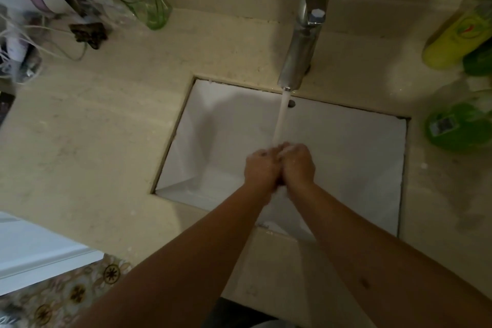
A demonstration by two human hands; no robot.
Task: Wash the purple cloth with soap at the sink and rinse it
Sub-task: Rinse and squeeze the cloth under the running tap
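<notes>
- Forearms reach in from the lower edge of the view, bare, converging over the white sink [346, 141]; they are the nearest things to the camera.
- Both hands meet under the running water [279, 120] from the chrome tap [300, 45]; the left hand [262, 168] and right hand [298, 165] are pressed knuckle to knuckle, fingers curled inward and closed together.
- No purple cloth shows anywhere; a dark sliver sits between the heels of the palms, too small and dim to name; I cannot tell whether the fingers are clamped on the cloth or only on each other; if it is here, it is balled up inside the hands.
- Pale foam [288, 149] sits on the upper knuckles where the stream lands, so soap is likely in play.
- Handling, as a judgement: a wet, soapy cloth would be soft, limp, light but water-laden and slippery; best gripped by a bunched fistful in each hand, not by an edge; nothing fragile about it.
- Orientation: hidden or wadded, it has no readable long axis or pointing direction; the paired fists line up roughly toward the tap.
- Green and yellow bottles [458, 37] stand on the counter [93, 128] to the right, well apart from the hands; a green glass [149, 2] stands far left.
</notes>
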